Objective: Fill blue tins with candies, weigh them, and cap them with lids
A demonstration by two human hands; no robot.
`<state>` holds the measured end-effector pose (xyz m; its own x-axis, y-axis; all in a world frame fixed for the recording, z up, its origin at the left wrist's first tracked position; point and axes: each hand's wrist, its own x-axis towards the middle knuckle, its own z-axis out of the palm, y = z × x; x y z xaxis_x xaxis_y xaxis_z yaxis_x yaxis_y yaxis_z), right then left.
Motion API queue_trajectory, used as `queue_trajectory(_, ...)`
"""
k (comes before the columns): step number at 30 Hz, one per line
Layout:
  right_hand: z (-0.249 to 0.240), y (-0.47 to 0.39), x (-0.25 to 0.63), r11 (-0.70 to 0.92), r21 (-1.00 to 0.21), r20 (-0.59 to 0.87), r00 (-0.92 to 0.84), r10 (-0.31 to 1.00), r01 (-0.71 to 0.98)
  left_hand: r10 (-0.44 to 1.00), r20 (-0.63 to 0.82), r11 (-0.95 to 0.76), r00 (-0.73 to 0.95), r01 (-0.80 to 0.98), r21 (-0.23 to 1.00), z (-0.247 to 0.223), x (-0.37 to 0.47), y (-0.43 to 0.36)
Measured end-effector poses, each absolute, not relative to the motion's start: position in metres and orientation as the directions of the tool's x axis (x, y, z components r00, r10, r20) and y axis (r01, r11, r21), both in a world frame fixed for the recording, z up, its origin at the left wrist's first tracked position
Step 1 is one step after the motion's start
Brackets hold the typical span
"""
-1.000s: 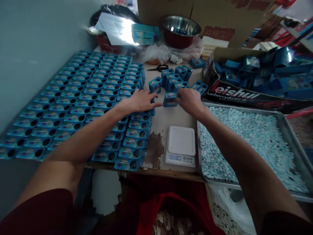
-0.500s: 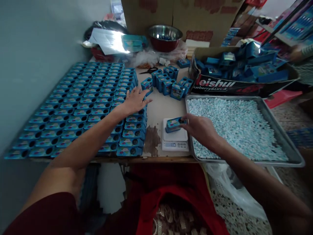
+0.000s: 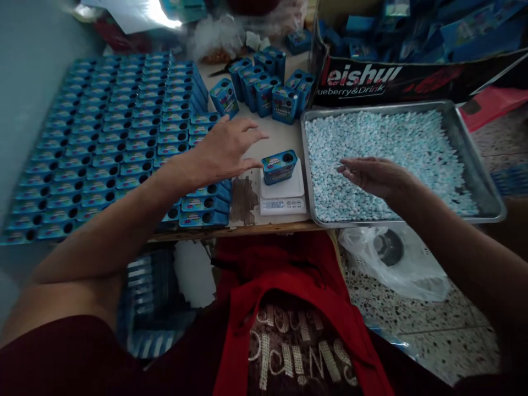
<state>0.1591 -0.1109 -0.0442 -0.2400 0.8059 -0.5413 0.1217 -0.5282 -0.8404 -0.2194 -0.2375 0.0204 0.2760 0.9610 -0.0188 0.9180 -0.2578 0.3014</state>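
Standing on the white scale point(image 3: 282, 205): one blue printed box point(image 3: 279, 169), upright, a dark round hole in its top face. Scale display lit, its digits too small to read with certainty.

Left hand point(image 3: 233, 146): palm down, fingers spread, thumb extended towards the box, left of the scale and partly above the edge of the rows of boxes. The thumb tip is right beside the box; whether it touches cannot be told.

Right hand point(image 3: 371, 173): right of the scale, over the candies, fingers close together, fingertips pointing towards the scale. Whether anything is pinched between them cannot be told.

Metal tray point(image 3: 412, 223): just right of the scale, bearing a wide layer of small pale blue and white candies point(image 3: 363, 132), with some bare metal along its right side.

Rows of boxes point(image 3: 124, 124): one large block of matching blue boxes, upright and tightly packed, left of the scale.

Loose cluster of boxes point(image 3: 264, 93): several more of the same kind, standing beyond the scale; a single box point(image 3: 224, 99) stands at the cluster's left.

Open carton point(image 3: 383, 88): beyond the scale and to the right, black with white and red lettering, filled with jumbled blue boxes.

Tabletop point(image 3: 291, 135): pale, with a worn brown patch point(image 3: 244, 201) immediately left of the scale.

Red apron point(image 3: 289, 289): on the person, on the near side of the scale.
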Motion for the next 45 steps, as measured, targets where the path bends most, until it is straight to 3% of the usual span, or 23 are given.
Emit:
queue_trajectory(2, -0.029, -0.112, 0.146, -0.485, -0.837, -0.546, -0.34, 0.766, 0.253, 0.955, -0.047, -0.264, 0.293, 0.91, 0.32, 0.018, -0.216, -0.231)
queue_trajectory(6, 0.0, -0.104, 0.111, -0.228, -0.876, -0.441, -0.514, 0.736, 0.425, 0.938, -0.129, -0.241, 0.321, 0.873, 0.425, 0.012, -0.219, -0.228)
queue_trajectory(11, 0.022, -0.098, 0.066, 0.007, -0.891, -0.344, -0.687, 0.64, 0.453, 0.929, -0.179, -0.19, 0.324, 0.832, 0.521, 0.014, -0.227, -0.237)
queue_trajectory(15, 0.024, -0.094, 0.046, 0.121, -0.881, -0.292, -0.726, 0.623, 0.458, 0.939, -0.18, -0.148, 0.295, 0.814, 0.562, 0.008, -0.227, -0.24)
queue_trajectory(20, 0.025, -0.09, 0.049, 0.052, -0.885, -0.317, -0.68, 0.661, 0.463, 0.972, -0.16, -0.035, 0.17, 0.783, 0.621, -0.019, -0.217, -0.236)
queue_trajectory(24, 0.024, -0.086, 0.065, -0.09, -0.878, -0.382, -0.575, 0.724, 0.471, 0.976, -0.157, -0.009, 0.149, 0.754, 0.657, -0.036, -0.216, -0.235)
queue_trajectory(28, 0.023, -0.087, 0.075, -0.113, -0.87, -0.397, -0.547, 0.737, 0.479, 0.968, -0.213, 0.052, 0.13, 0.73, 0.682, -0.04, -0.217, -0.236)
queue_trajectory(34, 0.016, -0.088, 0.075, -0.172, -0.904, -0.375, -0.534, 0.758, 0.391, 0.976, -0.183, 0.038, 0.115, 0.742, 0.669, -0.046, -0.207, -0.232)
queue_trajectory(37, 0.009, -0.081, 0.084, -0.131, -0.902, -0.357, -0.54, 0.762, 0.411, 0.983, -0.157, 0.043, 0.094, 0.716, 0.697, -0.055, -0.197, -0.231)
queue_trajectory(42, -0.011, -0.081, 0.11, 0.231, -0.765, -0.157, -0.521, 0.839, 0.602, 0.997, -0.067, 0.033, 0.022, 0.696, 0.717, -0.062, -0.18, -0.228)
queue_trajectory(45, -0.028, -0.101, 0.113, 0.141, -0.849, -0.114, -0.436, 0.892, 0.509, 0.997, 0.03, -0.071, 0.066, 0.803, 0.592, -0.042, -0.169, -0.222)
